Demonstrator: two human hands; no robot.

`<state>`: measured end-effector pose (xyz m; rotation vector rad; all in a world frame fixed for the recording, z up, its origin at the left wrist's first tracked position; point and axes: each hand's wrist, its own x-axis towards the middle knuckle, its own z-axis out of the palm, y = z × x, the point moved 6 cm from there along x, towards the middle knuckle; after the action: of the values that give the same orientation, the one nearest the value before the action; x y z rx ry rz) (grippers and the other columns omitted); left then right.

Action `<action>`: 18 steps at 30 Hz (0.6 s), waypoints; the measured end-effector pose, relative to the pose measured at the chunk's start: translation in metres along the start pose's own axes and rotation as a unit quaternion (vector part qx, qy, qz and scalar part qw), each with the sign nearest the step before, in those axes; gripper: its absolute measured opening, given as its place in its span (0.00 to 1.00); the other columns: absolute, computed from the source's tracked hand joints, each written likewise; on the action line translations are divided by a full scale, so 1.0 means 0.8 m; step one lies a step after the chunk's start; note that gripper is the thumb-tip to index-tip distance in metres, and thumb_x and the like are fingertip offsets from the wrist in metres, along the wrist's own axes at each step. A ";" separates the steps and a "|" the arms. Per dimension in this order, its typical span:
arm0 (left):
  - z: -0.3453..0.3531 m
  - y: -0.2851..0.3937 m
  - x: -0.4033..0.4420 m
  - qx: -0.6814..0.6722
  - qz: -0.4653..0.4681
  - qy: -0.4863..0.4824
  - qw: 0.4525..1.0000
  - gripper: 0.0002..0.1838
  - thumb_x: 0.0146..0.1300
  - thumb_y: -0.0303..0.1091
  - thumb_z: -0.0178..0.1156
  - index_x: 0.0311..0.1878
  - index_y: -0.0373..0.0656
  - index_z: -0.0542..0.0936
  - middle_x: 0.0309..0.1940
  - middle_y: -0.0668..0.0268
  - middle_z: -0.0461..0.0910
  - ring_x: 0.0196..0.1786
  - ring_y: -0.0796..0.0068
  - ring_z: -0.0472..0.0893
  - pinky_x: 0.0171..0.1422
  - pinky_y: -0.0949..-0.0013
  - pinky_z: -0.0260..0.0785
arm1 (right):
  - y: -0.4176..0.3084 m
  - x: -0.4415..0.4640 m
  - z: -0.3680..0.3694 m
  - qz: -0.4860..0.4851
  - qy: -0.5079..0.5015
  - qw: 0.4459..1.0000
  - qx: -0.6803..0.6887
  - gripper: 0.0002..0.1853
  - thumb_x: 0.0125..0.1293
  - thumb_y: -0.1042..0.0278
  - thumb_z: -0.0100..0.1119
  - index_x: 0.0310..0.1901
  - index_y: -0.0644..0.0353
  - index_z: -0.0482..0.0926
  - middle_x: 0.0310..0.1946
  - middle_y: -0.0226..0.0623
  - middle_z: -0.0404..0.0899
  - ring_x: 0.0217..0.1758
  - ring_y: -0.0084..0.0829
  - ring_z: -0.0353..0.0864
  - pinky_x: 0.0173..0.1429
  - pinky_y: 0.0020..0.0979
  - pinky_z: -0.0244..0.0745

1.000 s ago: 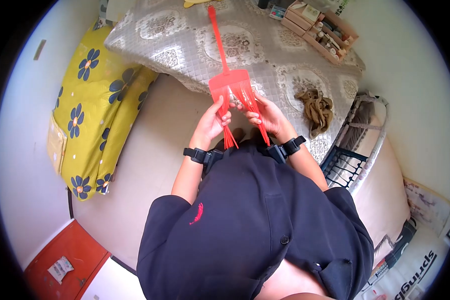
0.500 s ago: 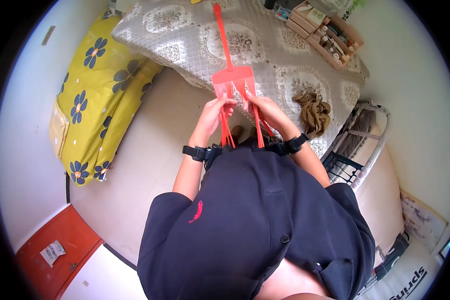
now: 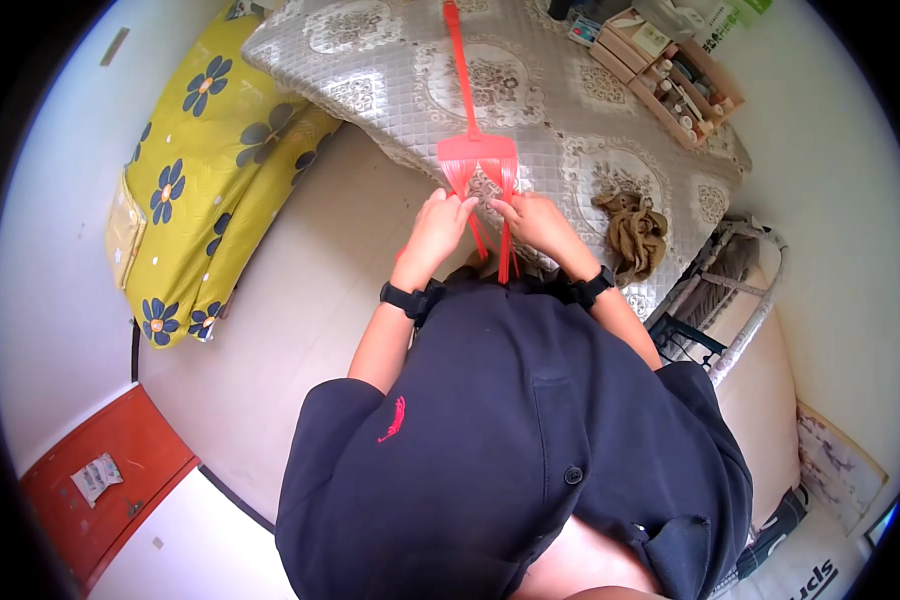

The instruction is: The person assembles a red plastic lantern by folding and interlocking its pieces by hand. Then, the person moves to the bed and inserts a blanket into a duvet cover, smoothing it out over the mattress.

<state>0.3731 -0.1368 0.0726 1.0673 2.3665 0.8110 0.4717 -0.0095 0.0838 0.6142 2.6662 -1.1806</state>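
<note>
A red plastic fly swatter (image 3: 476, 148) with a long thin handle lies head toward me, its handle stretching away over the table cover. Its head is split into long narrow strips that hang toward my body in two bunches. My left hand (image 3: 437, 228) is closed around the left bunch, thumb on top. The right bunch is gripped in my right hand (image 3: 537, 224), whose thumb points inward at the other thumb. Strip ends dangle below both hands, in front of my dark shirt (image 3: 490, 400). The fingers underneath are partly hidden.
A patterned quilted cover (image 3: 370, 90) drapes the table ahead. On it are a crumpled brown cloth (image 3: 635, 235) and a pink organizer box (image 3: 625, 65) with bottles. A yellow flowered cover (image 3: 195, 200) is at left; a metal-framed chair or cart (image 3: 740, 320) stands at right.
My hands have drawn the spread strips into two tighter bunches, and the backs of both hands have turned upward. The view has shifted slightly.
</note>
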 end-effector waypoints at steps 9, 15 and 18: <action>0.006 0.013 0.008 -0.082 -0.067 -0.006 0.994 0.21 0.65 0.46 0.58 0.28 0.34 0.80 0.24 0.52 0.78 0.22 0.66 0.77 0.29 0.62 0.67 | 0.037 0.007 0.014 0.106 -0.055 0.972 0.200 0.21 0.64 0.53 0.61 0.27 0.68 0.80 0.23 0.45 0.82 0.23 0.35 0.83 0.28 0.34 0.76; 0.030 0.017 0.010 -0.382 -0.157 -0.041 0.910 0.16 0.67 0.36 0.57 0.31 0.32 0.81 0.25 0.59 0.82 0.27 0.76 0.84 0.28 0.74 0.76 | 0.049 0.016 0.025 0.123 -0.043 0.926 0.356 0.17 0.66 0.61 0.58 0.36 0.72 0.81 0.28 0.42 0.84 0.27 0.29 0.85 0.29 0.27 0.81; 0.044 0.009 0.016 -0.438 -0.181 -0.055 0.879 0.14 0.68 0.34 0.56 0.40 0.29 0.80 0.31 0.60 0.83 0.31 0.74 0.84 0.36 0.73 0.80 | 0.050 0.019 0.026 0.121 -0.035 0.918 0.376 0.16 0.68 0.62 0.56 0.41 0.71 0.81 0.30 0.41 0.84 0.29 0.28 0.85 0.30 0.27 0.82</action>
<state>0.3896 -0.1115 0.0499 0.2661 1.6744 1.4087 0.4749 0.0037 0.0379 0.9397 1.9266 -2.0848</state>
